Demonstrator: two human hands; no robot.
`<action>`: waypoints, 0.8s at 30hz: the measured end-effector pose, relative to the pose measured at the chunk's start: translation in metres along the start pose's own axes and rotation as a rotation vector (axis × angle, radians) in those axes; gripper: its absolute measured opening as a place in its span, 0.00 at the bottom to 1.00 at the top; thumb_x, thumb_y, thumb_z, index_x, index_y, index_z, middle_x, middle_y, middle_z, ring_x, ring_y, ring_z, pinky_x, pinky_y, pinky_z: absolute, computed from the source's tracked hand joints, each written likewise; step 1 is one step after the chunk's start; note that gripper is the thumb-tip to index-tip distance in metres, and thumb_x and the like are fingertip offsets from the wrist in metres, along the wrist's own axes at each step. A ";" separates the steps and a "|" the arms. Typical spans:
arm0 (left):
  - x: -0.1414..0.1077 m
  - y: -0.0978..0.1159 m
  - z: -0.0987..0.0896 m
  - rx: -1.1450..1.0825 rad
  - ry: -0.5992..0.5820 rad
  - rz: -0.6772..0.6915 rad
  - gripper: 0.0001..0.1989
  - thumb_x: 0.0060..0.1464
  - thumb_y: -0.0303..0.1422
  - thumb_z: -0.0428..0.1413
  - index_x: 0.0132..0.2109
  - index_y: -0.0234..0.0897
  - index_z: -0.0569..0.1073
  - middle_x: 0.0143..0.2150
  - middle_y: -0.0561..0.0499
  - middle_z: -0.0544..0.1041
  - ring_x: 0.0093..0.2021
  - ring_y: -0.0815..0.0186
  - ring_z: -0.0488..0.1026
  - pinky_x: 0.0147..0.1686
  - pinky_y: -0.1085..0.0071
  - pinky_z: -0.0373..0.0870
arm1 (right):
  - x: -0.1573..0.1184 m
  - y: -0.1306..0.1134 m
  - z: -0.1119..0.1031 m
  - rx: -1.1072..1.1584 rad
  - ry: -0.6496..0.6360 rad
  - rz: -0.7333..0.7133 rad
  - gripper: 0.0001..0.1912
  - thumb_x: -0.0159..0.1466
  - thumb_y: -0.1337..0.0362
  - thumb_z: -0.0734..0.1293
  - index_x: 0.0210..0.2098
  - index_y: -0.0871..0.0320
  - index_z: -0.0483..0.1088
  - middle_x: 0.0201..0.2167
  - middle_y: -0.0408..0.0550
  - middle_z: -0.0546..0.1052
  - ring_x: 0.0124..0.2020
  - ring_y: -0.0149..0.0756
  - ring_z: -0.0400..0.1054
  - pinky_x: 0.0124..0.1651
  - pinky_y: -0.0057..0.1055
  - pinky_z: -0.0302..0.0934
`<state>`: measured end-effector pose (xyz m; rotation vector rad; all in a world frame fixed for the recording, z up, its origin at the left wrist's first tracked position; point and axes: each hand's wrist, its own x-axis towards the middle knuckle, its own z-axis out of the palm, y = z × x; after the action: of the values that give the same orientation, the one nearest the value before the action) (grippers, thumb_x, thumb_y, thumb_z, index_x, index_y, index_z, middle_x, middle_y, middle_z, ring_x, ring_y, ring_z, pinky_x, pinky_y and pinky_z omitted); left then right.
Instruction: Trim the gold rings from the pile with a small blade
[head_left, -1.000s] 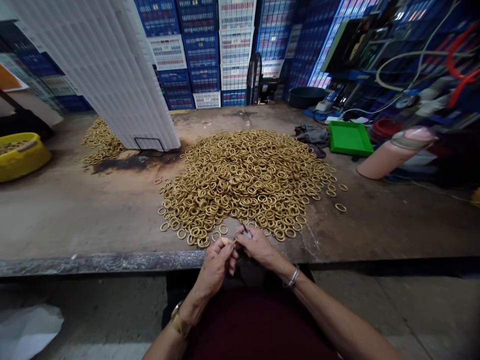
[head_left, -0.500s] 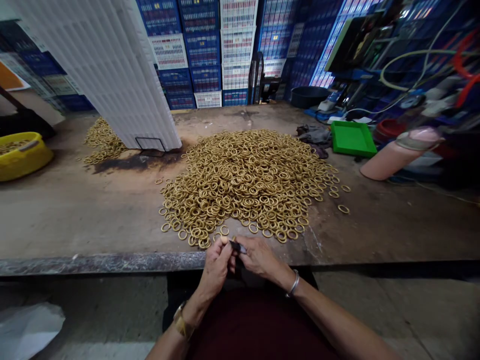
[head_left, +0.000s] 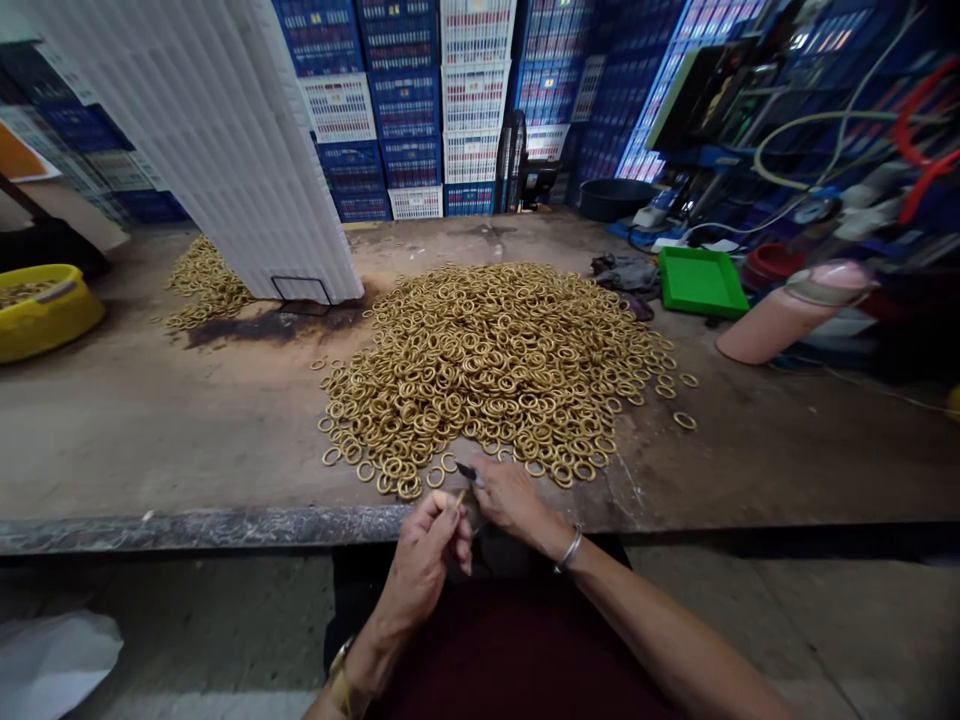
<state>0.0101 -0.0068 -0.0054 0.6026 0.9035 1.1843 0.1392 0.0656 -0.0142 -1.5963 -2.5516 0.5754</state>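
Note:
A wide heap of brass-coloured rings point(head_left: 502, 360) covers the middle of the worktable, with loose ones at its near edge. Below that edge my left hand point(head_left: 426, 550) pinches a single ring point(head_left: 461, 497) between thumb and fingers, seen nearly edge-on. My right hand point(head_left: 514, 497) is closed on a small dark-bladed knife point(head_left: 468, 472), its tip pointing left just above the left hand. The knife and the held ring are apart. Most of the knife's handle is hidden in the right hand's fingers.
A leaning stack of white corrugated panels point(head_left: 217, 150) stands on the worktable point(head_left: 187, 430) at left, near a yellow basin point(head_left: 49, 315). At right lie a green tray point(head_left: 703, 282), a pink bottle point(head_left: 787, 315) and a grey cloth point(head_left: 626, 270). Stacked crates point(head_left: 409, 120) line the back.
My hands have drawn apart. The left hand has moved down and left with the ring, while the knife in my right hand has risen slightly, away from it.

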 end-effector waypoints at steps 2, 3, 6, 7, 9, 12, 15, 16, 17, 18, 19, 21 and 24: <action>-0.005 0.003 0.001 -0.071 -0.013 -0.024 0.09 0.51 0.36 0.54 0.30 0.34 0.65 0.29 0.51 0.70 0.24 0.72 0.66 0.19 0.77 0.64 | 0.006 -0.001 0.001 0.009 0.051 0.011 0.12 0.58 0.68 0.56 0.41 0.58 0.65 0.30 0.48 0.74 0.29 0.32 0.66 0.28 0.26 0.48; -0.006 0.004 0.000 -0.103 0.002 -0.034 0.09 0.50 0.35 0.55 0.30 0.34 0.65 0.32 0.49 0.71 0.27 0.71 0.68 0.20 0.77 0.65 | 0.009 -0.003 0.002 0.027 0.078 0.001 0.12 0.59 0.66 0.56 0.42 0.57 0.63 0.33 0.47 0.74 0.31 0.32 0.66 0.29 0.26 0.49; -0.004 0.003 -0.005 -0.181 0.081 -0.062 0.08 0.48 0.33 0.57 0.30 0.33 0.65 0.37 0.46 0.72 0.32 0.68 0.70 0.22 0.77 0.65 | 0.017 -0.011 0.004 0.042 0.109 -0.014 0.12 0.61 0.62 0.57 0.44 0.56 0.61 0.38 0.48 0.72 0.35 0.34 0.66 0.32 0.26 0.51; -0.003 0.002 -0.007 -0.202 0.095 -0.072 0.08 0.48 0.32 0.57 0.30 0.33 0.65 0.36 0.46 0.72 0.31 0.68 0.70 0.22 0.77 0.65 | 0.019 -0.013 0.005 0.023 0.098 -0.004 0.12 0.60 0.61 0.58 0.44 0.55 0.62 0.39 0.48 0.72 0.36 0.34 0.66 0.32 0.27 0.51; 0.001 0.002 -0.011 -0.244 0.094 -0.079 0.08 0.48 0.32 0.57 0.32 0.33 0.66 0.35 0.47 0.73 0.29 0.69 0.70 0.21 0.77 0.65 | 0.023 -0.016 0.007 -0.013 0.097 0.014 0.12 0.60 0.60 0.59 0.43 0.54 0.62 0.39 0.47 0.71 0.35 0.35 0.66 0.31 0.27 0.51; 0.006 0.003 -0.015 -0.320 0.038 -0.097 0.09 0.47 0.32 0.57 0.37 0.34 0.68 0.31 0.50 0.72 0.27 0.70 0.68 0.19 0.78 0.63 | 0.025 -0.017 0.011 -0.028 0.146 0.012 0.12 0.59 0.60 0.59 0.43 0.53 0.61 0.40 0.46 0.69 0.34 0.35 0.66 0.30 0.27 0.51; 0.010 0.004 -0.019 -0.403 -0.010 -0.169 0.08 0.47 0.33 0.57 0.34 0.33 0.70 0.29 0.52 0.70 0.26 0.72 0.67 0.18 0.79 0.62 | 0.024 -0.014 0.013 -0.027 0.174 0.028 0.12 0.58 0.61 0.60 0.42 0.53 0.61 0.41 0.47 0.68 0.32 0.34 0.66 0.30 0.27 0.51; 0.011 0.004 -0.019 -0.425 -0.017 -0.191 0.08 0.47 0.34 0.57 0.31 0.32 0.69 0.29 0.52 0.69 0.26 0.73 0.67 0.18 0.79 0.61 | 0.023 -0.013 0.013 -0.019 0.180 0.030 0.13 0.57 0.62 0.60 0.42 0.54 0.61 0.41 0.47 0.68 0.32 0.34 0.65 0.30 0.27 0.51; 0.012 0.004 -0.019 -0.442 -0.016 -0.204 0.09 0.47 0.35 0.57 0.28 0.32 0.68 0.29 0.52 0.69 0.26 0.73 0.66 0.18 0.80 0.61 | 0.022 -0.012 0.013 -0.001 0.187 0.024 0.13 0.57 0.63 0.60 0.42 0.54 0.62 0.41 0.47 0.68 0.33 0.34 0.65 0.30 0.27 0.51; 0.012 0.004 -0.019 -0.447 -0.007 -0.205 0.11 0.47 0.35 0.57 0.25 0.31 0.67 0.28 0.52 0.68 0.25 0.74 0.66 0.18 0.80 0.60 | 0.021 -0.010 0.012 0.030 0.194 0.007 0.13 0.56 0.65 0.60 0.42 0.54 0.62 0.40 0.47 0.68 0.33 0.34 0.65 0.31 0.26 0.51; 0.012 0.004 -0.018 -0.435 0.009 -0.196 0.12 0.46 0.35 0.58 0.24 0.31 0.66 0.28 0.53 0.68 0.25 0.74 0.65 0.18 0.80 0.60 | 0.020 -0.008 0.011 0.076 0.201 -0.014 0.13 0.55 0.68 0.60 0.41 0.55 0.63 0.39 0.46 0.69 0.34 0.33 0.65 0.32 0.26 0.51; 0.012 0.004 -0.015 -0.349 0.049 -0.148 0.12 0.45 0.36 0.58 0.26 0.32 0.66 0.27 0.53 0.68 0.24 0.75 0.65 0.17 0.81 0.59 | 0.018 -0.005 0.008 0.216 0.208 -0.061 0.13 0.54 0.71 0.59 0.39 0.55 0.64 0.35 0.44 0.71 0.33 0.31 0.64 0.33 0.25 0.52; 0.013 0.003 -0.010 -0.076 0.117 0.001 0.11 0.46 0.37 0.57 0.35 0.36 0.67 0.24 0.56 0.67 0.20 0.74 0.63 0.15 0.80 0.57 | 0.014 -0.002 0.001 0.535 0.175 -0.024 0.08 0.52 0.71 0.59 0.31 0.57 0.66 0.25 0.41 0.69 0.26 0.28 0.61 0.29 0.23 0.51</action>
<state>0.0014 0.0065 -0.0120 0.4762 0.9526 1.2590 0.1307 0.0770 -0.0161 -1.3523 -2.0508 0.9658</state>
